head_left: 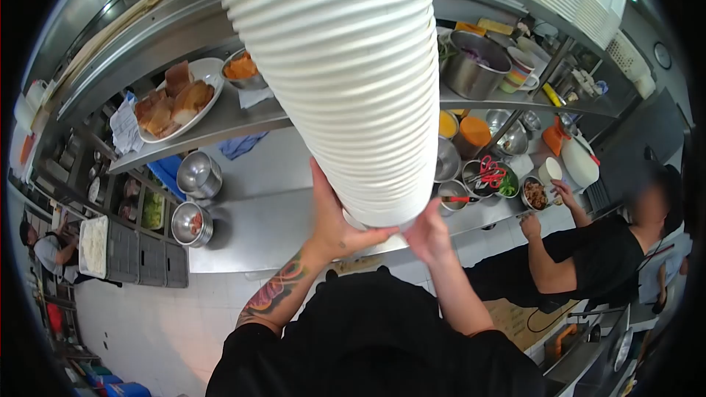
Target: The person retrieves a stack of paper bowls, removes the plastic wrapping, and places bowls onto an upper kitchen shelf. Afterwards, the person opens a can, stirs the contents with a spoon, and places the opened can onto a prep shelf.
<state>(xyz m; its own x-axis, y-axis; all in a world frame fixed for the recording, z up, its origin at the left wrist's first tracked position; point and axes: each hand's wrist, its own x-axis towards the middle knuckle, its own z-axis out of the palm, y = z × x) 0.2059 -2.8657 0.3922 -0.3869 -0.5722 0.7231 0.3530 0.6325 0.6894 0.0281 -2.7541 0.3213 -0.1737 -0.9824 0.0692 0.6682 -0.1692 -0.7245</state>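
Observation:
A tall stack of white bowls (353, 81) rises from the middle of the view to the top edge, leaning slightly left. My left hand (338, 224) is wrapped round its lower left side, with the thumb under the lowest bowl. At the lower right of the stack, my right hand (430, 235) presses against the bottom bowl. The fingers behind the stack are hidden. Just right of the stack, scissors with red handles (489, 171) lie across a metal container.
Steel bowls (198, 175) stand on the counter (250, 228) at left. The shelf (257, 114) above holds a plate of meat (173, 106) and a steel pot (476, 66). A co-worker (596, 257) stands at the right, hands near a food bowl (535, 192). Another person (51, 250) is far left.

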